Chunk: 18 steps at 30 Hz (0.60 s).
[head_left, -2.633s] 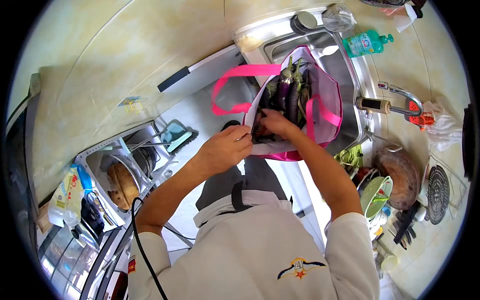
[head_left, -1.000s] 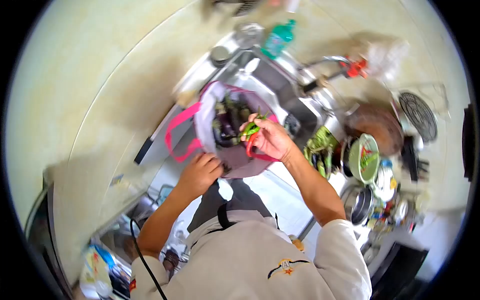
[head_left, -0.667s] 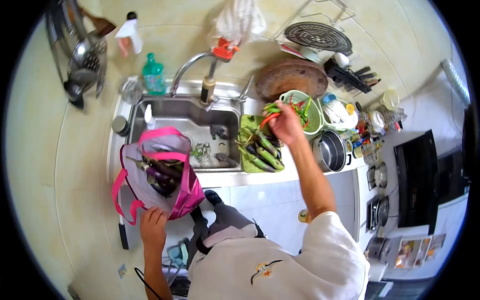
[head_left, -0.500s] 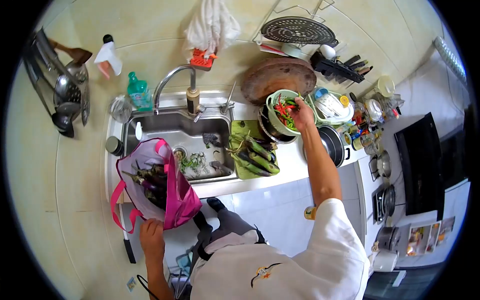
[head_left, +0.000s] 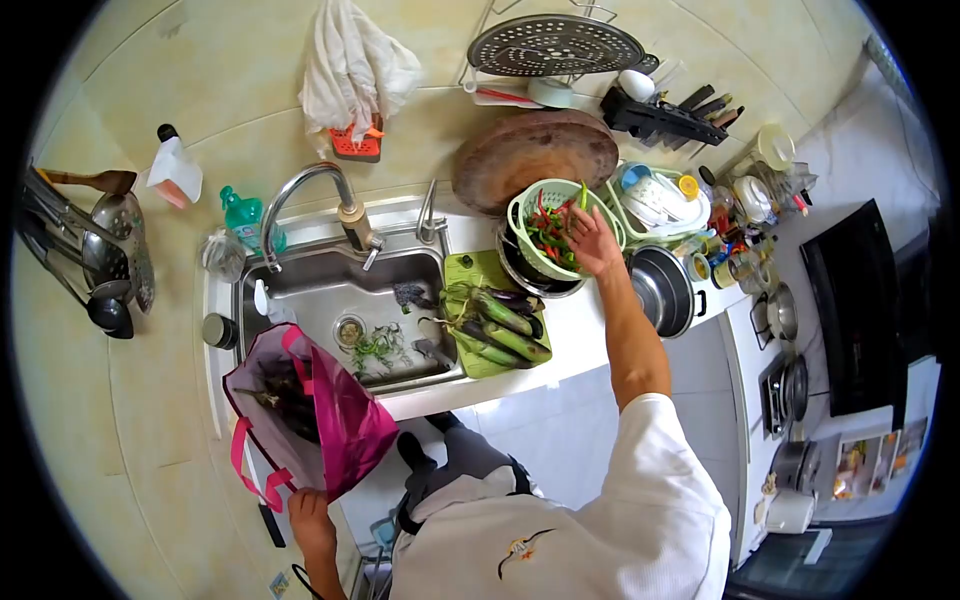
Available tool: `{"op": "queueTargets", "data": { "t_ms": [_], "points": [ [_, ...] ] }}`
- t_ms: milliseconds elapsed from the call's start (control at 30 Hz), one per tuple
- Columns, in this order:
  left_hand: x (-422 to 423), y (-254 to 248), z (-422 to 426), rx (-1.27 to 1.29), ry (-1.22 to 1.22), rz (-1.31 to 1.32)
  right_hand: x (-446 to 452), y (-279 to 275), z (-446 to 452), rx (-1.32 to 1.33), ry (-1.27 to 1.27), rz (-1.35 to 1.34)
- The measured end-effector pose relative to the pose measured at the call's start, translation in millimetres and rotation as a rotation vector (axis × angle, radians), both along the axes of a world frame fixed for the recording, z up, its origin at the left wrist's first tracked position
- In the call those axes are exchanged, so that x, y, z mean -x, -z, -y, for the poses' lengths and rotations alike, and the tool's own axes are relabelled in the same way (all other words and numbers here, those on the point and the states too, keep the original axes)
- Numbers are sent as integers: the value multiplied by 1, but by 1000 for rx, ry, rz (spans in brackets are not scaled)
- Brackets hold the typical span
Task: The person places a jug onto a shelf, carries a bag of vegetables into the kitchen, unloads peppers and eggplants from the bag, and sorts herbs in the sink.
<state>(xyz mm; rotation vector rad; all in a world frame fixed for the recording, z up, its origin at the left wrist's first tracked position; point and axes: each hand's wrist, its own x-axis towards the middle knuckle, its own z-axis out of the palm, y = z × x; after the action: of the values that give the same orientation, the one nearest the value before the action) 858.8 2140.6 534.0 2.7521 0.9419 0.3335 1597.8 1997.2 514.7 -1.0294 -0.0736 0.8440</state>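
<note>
My left hand (head_left: pixel 312 515) is closed on the lower edge of a pink shopping bag (head_left: pixel 352 425) by its handle. Inside the bag lie dark purple eggplants (head_left: pixel 290 405). Over the right side of a pale green colander (head_left: pixel 518 222), my right hand (head_left: pixel 594 243) has its fingers stretched apart. Red and green chili peppers (head_left: pixel 548 232) fill the colander, and one green pepper stands up beside my fingertips. The colander rests on a metal pot (head_left: pixel 545 288). Left of it, green and purple eggplants (head_left: pixel 505 325) lie on a green cutting board (head_left: pixel 478 268).
A steel sink (head_left: pixel 310 272) with a faucet (head_left: pixel 345 205) holds green scraps (head_left: pixel 380 345). A round wooden board (head_left: pixel 535 160) leans on the wall. Right of the colander are a dish basket (head_left: pixel 665 205) and a black pot (head_left: pixel 662 290). Ladles (head_left: pixel 108 315) hang at left.
The view has shifted, so the counter sits further left in it. My right hand stays at the colander, with its fingers now more spread. My left hand remains at the bag.
</note>
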Motion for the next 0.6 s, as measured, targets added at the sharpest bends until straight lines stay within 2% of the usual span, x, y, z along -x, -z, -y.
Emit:
{"op": "queueTargets", "data": {
  "t_ms": [233,433,533,600],
  "points": [
    [-8,-10,3,30,-22,-7,0,3,6,-114,52,-21],
    [-8,-9,5,16,-19,10,0,2,2,160,95,165],
    [-7,-10,5,20,-19,9,-4,4,4,585,-36,577],
    [-5,-7,4,17,-19,9,-14,4,6,998,-121,1048]
  ]
}}
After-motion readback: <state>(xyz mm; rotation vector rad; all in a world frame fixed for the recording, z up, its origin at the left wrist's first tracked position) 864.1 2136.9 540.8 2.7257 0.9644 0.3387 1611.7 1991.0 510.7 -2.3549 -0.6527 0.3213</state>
